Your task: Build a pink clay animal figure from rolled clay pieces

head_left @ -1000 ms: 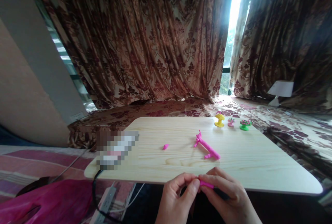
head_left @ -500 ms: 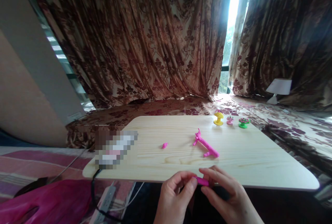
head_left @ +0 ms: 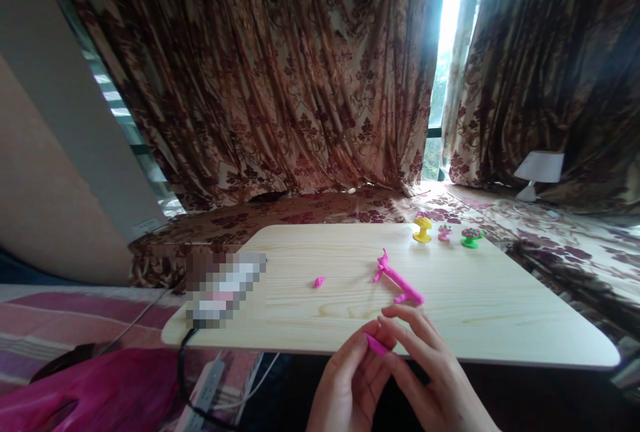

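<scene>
Close to the table's front edge, my left hand (head_left: 341, 379) pinches a short magenta piece of modelling clay (head_left: 376, 345) between thumb and fingers. My right hand (head_left: 434, 369) meets the piece's other end, thumb and fingertips closed around it. Just beyond my hands, a magenta clay animal figure (head_left: 397, 277) with a long body and thin legs lies on the table (head_left: 295, 252). A small magenta clay lump (head_left: 319, 282) rests farther left.
At the back right stand a yellow clay mushroom (head_left: 423, 229), a pink one (head_left: 445, 233) and a green one (head_left: 471, 238). A blurred-out object (head_left: 227, 289) lies on the left, a black cable (head_left: 181, 365) running down from it. A power strip (head_left: 205, 389) sits below.
The clay piece has shifted slightly left and tilted more steeply. My right hand has come in closer, and my left fingers have opened out somewhat beneath the piece.
</scene>
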A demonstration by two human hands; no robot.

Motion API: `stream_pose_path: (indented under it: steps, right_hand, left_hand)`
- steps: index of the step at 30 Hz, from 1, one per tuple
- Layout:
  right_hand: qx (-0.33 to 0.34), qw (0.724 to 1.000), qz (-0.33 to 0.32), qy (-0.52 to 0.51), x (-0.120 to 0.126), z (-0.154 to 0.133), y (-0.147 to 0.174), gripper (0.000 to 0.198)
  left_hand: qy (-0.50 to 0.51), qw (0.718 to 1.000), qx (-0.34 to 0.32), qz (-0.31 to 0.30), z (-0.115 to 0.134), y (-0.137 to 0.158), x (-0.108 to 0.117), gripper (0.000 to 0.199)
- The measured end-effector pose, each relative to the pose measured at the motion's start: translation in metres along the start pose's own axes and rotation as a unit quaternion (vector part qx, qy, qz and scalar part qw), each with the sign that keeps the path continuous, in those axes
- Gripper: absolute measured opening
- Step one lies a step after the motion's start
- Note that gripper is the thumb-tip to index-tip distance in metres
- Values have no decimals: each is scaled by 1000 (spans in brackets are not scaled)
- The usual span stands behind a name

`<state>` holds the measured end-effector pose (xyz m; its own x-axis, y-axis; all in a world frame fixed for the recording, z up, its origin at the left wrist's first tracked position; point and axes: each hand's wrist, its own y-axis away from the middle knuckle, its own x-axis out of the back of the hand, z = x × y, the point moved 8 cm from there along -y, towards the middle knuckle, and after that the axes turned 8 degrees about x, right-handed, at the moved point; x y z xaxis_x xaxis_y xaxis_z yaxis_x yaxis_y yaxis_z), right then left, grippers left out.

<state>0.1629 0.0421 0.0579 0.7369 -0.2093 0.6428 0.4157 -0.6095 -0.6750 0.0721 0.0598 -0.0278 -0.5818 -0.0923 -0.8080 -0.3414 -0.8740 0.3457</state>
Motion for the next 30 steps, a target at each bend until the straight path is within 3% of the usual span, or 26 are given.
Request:
stream_pose_path:
  steps: [3, 6, 9, 14, 18, 23, 26, 28, 30]
  right_hand:
    - [41, 993, -36, 105, -9, -5, -4, 54]
    - [81, 983, -63, 153, -25, -12, -4, 64]
    - [132, 977, -94, 140, -36, -20, -3, 66]
    - [51, 978, -80, 186, -24, -6, -5, 61]
    - [131, 975, -90, 157, -31, -18, -2, 65]
    - [-8, 986, -41, 164, -12, 9, -2, 44]
    - [-24, 996, -25, 80, -6, 16, 2, 39]
    - [-41, 999, -9, 17, -3, 21, 5, 37]
    - [-64, 997, 3, -30, -3, 27, 6, 33]
  left_hand:
    - [22, 996, 49, -66, -6, 4, -15, 19]
    - [-12, 984, 93, -155, -8, 15, -33, 44]
    - [-55, 975, 101, -190, -5, 21, -39, 65]
    - [-79, 975, 84, -188, 0, 19, -42, 78]
    - [-79, 978, 73, -179, 3, 16, -42, 73]
    - [-70, 988, 56, -129, -1, 10, -32, 49]
    - [-124, 988, 18, -89, 0, 4, -24, 31]
    - [-207, 974, -34, -84, 7, 0, -24, 28]
    - [-330, 932, -138, -61, 24, -2, -24, 25]
